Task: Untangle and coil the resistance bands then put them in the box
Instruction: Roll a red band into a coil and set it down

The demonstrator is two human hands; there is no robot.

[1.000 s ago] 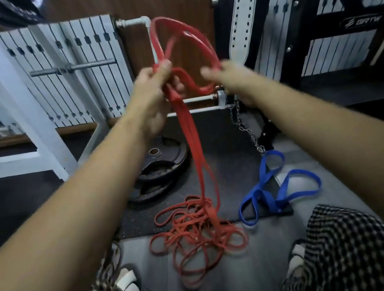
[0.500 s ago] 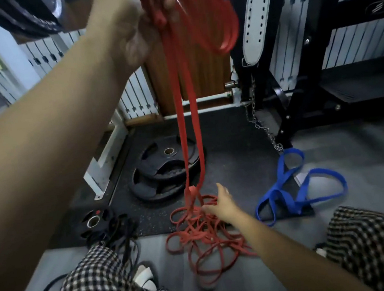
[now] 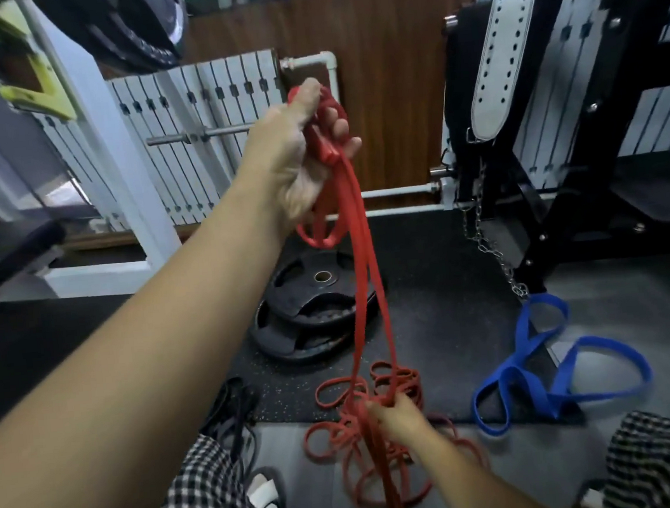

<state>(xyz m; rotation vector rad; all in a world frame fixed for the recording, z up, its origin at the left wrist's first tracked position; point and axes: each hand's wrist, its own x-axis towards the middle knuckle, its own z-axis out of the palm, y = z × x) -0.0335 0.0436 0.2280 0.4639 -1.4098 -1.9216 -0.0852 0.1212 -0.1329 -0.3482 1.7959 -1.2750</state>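
Gym corner here: grey floor [image 3: 630,309] with a black speckled rubber mat [image 3: 429,282] on top, wood-panel wall at the back and a white radiator [image 3: 201,136] in front of it. 2 black weight plates [image 3: 314,312] sit stacked on the mat, dead centre. Over at 2 o'clock a white lifting belt [image 3: 499,65] hangs on a black rack [image 3: 563,193], with a chain [image 3: 491,248] dangling under it.

The red resistance band [image 3: 350,195] is the one being worked. The left hand [image 3: 300,155] is up at 12 o'clock, fingers curled round a bunch of gathered loops with the thumb on top, and a few short loops hang under the palm. 2 strands run straight down to the messy red tangle on the floor at 6 o'clock. The right hand [image 3: 396,414] is down in that tangle, fingers closed round the strands.

The blue resistance band [image 3: 538,377] lies twisted on the floor at 3 o'clock from the red pile, apart from it. Some black bands [image 3: 233,408] lie at 9 o'clock, next to a checked trouser leg [image 3: 208,495].
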